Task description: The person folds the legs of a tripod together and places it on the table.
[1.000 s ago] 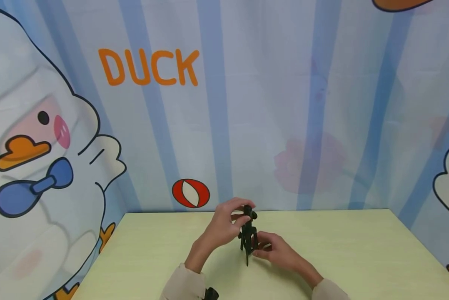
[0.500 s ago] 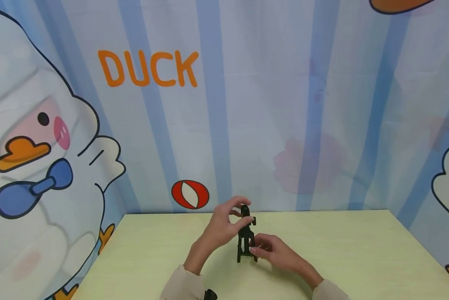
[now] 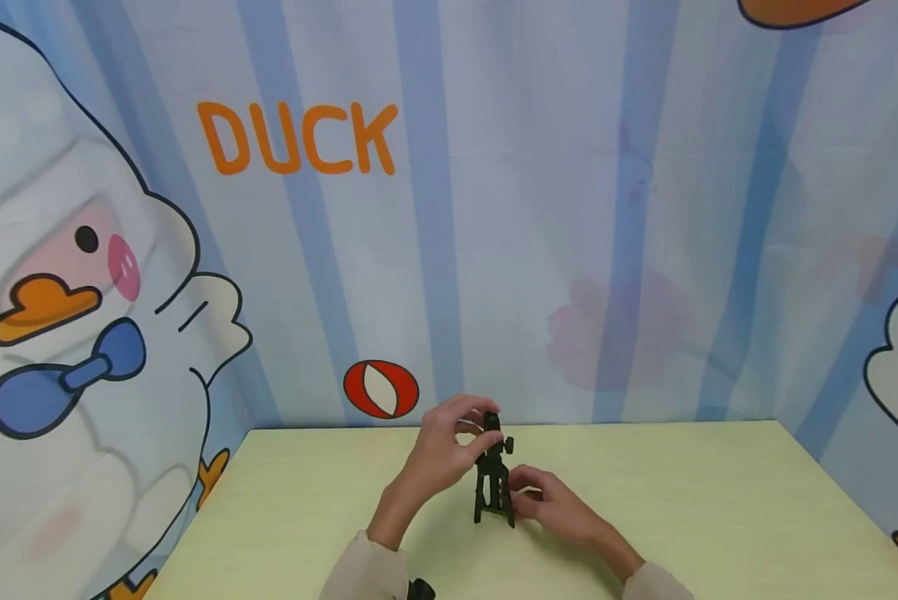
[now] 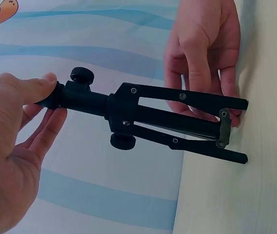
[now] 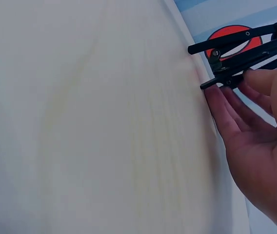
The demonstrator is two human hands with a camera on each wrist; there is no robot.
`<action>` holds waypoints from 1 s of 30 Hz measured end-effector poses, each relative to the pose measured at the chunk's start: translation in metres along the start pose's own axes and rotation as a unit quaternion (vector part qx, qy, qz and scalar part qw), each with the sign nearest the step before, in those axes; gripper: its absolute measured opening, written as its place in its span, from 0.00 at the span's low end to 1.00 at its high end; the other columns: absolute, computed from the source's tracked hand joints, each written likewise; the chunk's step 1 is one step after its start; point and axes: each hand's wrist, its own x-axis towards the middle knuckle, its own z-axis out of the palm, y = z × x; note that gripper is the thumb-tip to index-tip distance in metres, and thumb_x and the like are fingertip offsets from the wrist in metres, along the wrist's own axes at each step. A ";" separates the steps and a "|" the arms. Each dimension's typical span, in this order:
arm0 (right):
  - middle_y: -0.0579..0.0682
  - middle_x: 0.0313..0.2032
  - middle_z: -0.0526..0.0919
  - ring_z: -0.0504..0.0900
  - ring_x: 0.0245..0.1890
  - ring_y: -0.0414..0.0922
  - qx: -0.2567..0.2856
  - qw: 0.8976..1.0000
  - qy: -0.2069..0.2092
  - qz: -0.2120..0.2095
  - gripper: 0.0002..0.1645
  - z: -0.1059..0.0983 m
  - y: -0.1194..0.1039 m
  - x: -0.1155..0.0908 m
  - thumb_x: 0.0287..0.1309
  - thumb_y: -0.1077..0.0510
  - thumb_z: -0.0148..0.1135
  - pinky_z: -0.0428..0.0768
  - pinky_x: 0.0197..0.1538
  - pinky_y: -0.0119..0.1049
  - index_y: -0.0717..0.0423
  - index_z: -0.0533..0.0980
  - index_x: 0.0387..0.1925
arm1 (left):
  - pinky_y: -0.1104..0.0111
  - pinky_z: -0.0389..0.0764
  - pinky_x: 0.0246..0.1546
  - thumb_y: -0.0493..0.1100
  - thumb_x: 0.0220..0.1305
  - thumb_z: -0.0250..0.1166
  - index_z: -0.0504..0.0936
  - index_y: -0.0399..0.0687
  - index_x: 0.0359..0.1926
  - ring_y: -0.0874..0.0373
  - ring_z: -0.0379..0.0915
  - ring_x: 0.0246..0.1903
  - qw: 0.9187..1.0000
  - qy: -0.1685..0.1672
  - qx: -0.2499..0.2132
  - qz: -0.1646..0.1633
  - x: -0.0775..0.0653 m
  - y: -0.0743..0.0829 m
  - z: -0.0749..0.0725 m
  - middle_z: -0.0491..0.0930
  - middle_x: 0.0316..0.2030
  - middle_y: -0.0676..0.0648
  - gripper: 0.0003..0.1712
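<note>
A small black tripod [image 3: 494, 479] stands nearly upright near the middle of the table, its legs only slightly spread. Two round knobs stick out from its column, plain in the left wrist view along with the riveted legs [image 4: 187, 97]. My left hand [image 3: 441, 446] pinches the top of the tripod between thumb and fingers. Low on the right side, my right hand [image 3: 557, 504] holds one leg, thumb on the near side and fingers behind it. The right wrist view shows that thumb and the fingers [image 5: 231, 114] at the leg, partly hiding it.
The pale yellow table [image 3: 329, 508] stretches to both sides of the hands. Behind it hangs a blue-striped cloth [image 3: 524, 208] printed with a large duck [image 3: 82, 333] and a red ball [image 3: 381, 389]. A black item [image 3: 421, 589] shows by the left sleeve.
The tripod has turned about its upright axis, so its legs now show side by side. Its side knob faces right. Both hands have stayed nearly in place.
</note>
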 end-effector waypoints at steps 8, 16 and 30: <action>0.65 0.58 0.80 0.83 0.57 0.54 0.048 0.998 0.000 0.030 0.27 0.001 0.000 0.004 0.73 0.59 0.62 0.83 0.57 0.41 0.65 0.70 0.68 | 0.69 0.86 0.46 0.32 0.64 0.73 0.84 0.47 0.53 0.57 0.84 0.43 1.000 -0.009 -0.024 0.003 0.001 0.001 -0.001 0.83 0.46 0.51 0.17; 0.64 0.56 0.82 0.85 0.53 0.53 0.061 0.997 -0.053 0.010 0.22 -0.003 0.006 0.008 0.69 0.66 0.63 0.83 0.56 0.40 0.70 0.75 0.62 | 0.68 0.85 0.49 0.30 0.65 0.71 0.84 0.47 0.53 0.55 0.85 0.45 0.998 -0.038 -0.054 -0.010 0.002 0.004 -0.004 0.83 0.48 0.48 0.17; 0.53 0.46 0.89 0.85 0.51 0.51 -0.029 0.998 -0.053 -0.007 0.13 0.008 -0.004 0.016 0.67 0.63 0.68 0.77 0.57 0.35 0.57 0.84 0.52 | 0.65 0.82 0.56 0.28 0.70 0.64 0.83 0.51 0.54 0.56 0.84 0.51 0.992 -0.095 -0.067 -0.047 0.000 0.006 -0.018 0.84 0.50 0.47 0.17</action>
